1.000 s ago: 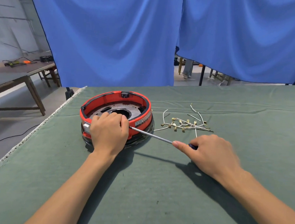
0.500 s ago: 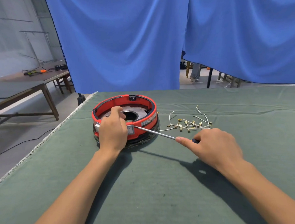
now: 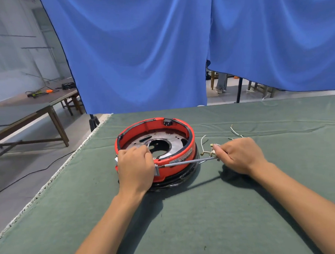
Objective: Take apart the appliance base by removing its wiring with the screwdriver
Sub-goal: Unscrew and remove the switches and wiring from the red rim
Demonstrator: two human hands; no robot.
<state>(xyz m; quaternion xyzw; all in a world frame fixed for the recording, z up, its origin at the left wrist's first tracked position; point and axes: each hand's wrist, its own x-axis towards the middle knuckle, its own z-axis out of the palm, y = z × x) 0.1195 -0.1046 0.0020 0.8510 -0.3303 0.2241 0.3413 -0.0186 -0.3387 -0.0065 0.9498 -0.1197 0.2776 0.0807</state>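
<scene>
A round red appliance base (image 3: pixel 156 145) sits in the middle of the frame on a table with a green cloth (image 3: pixel 197 224). The base has a red wall, a black band at the bottom and a shiny metal plate with a dark hole inside. The left hand (image 3: pixel 135 167) lies over the near edge of the base, at its lower left side, with its fingers curled over the red rim and holding it. The right hand (image 3: pixel 238 155) is to the right of the base, with its fingers curled around the handle of the screwdriver (image 3: pixel 186 162). The handle is hidden inside the hand. The thin silver shaft runs to the left along the front of the red wall, and its tip is at a small metal piece just beside the left hand. A little pile of white wires (image 3: pixel 210 148) with gold ends lies on the cloth just right of the base, partly behind the right hand. Big blue curtains (image 3: pixel 147 49) hang across the top of the frame. In the left of the frame stands a wooden table (image 3: pixel 29 105) with some tools on it.
</scene>
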